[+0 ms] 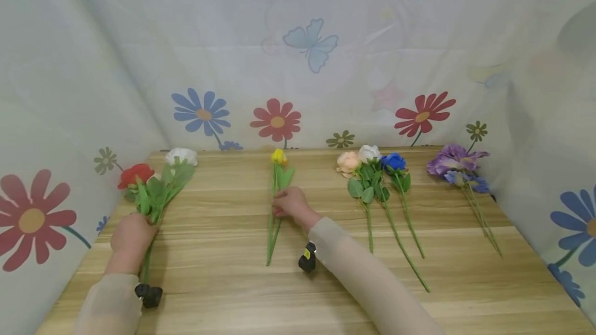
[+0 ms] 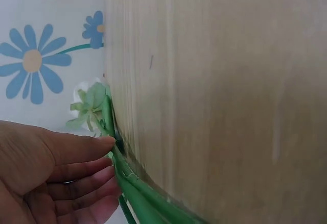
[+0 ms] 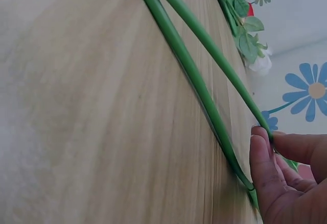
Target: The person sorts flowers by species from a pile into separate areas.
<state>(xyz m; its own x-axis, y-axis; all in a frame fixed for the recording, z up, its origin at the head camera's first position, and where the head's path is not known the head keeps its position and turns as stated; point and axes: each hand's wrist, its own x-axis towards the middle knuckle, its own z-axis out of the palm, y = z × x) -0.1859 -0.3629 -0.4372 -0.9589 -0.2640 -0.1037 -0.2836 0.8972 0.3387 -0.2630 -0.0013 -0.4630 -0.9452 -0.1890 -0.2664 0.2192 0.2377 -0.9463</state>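
At the left of the head view, my left hand [image 1: 133, 239] pinches the green stems of a bunch with a red flower [image 1: 136, 175] and a white flower [image 1: 181, 156]. Its thumb meets the stems [image 2: 138, 183] in the left wrist view, fingers bent behind. Mid-table, my right hand [image 1: 293, 204] pinches a stem of the yellow tulips [image 1: 279, 156]. The right wrist view has one tulip stem [image 3: 214, 53] between thumb and fingers, with a second stem [image 3: 189, 76] close beside it along the wooden table.
Right of centre lie a peach rose [image 1: 349, 163], a white rose [image 1: 369, 152] and a blue rose [image 1: 393, 162]. Purple flowers [image 1: 452, 161] lie at the far right of the wooden table [image 1: 223, 293]. A patterned curtain [image 1: 242, 56] stands behind and at both sides.
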